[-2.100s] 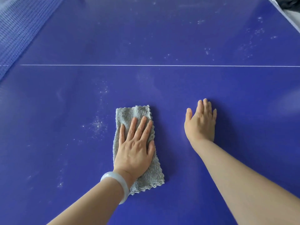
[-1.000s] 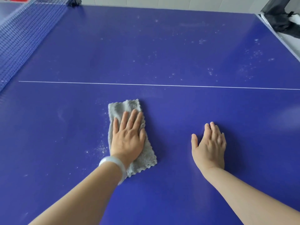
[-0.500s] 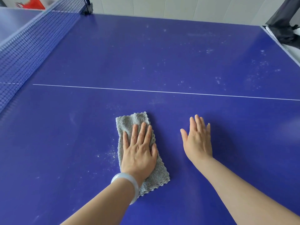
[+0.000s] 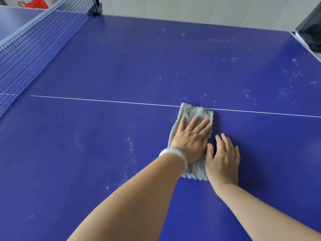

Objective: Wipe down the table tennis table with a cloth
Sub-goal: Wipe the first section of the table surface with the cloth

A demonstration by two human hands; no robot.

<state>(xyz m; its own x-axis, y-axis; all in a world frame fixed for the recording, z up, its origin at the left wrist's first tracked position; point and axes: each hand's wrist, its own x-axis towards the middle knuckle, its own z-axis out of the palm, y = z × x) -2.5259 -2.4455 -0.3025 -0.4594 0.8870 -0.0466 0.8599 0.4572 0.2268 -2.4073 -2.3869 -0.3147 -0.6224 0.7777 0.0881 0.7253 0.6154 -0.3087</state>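
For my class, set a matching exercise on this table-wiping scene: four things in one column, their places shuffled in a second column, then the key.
Things
1. grey fluffy rectangular cloth
2. pale translucent bangle
3. dark blue mesh net
4. right hand

Places
A. standing across the blue table tennis table, far left
B. pressed under the left hand, far edge on the thin white line
C. flat on the table, just right of the cloth
D. round the left wrist

Pairs: 1-B, 2-D, 3-A, 4-C
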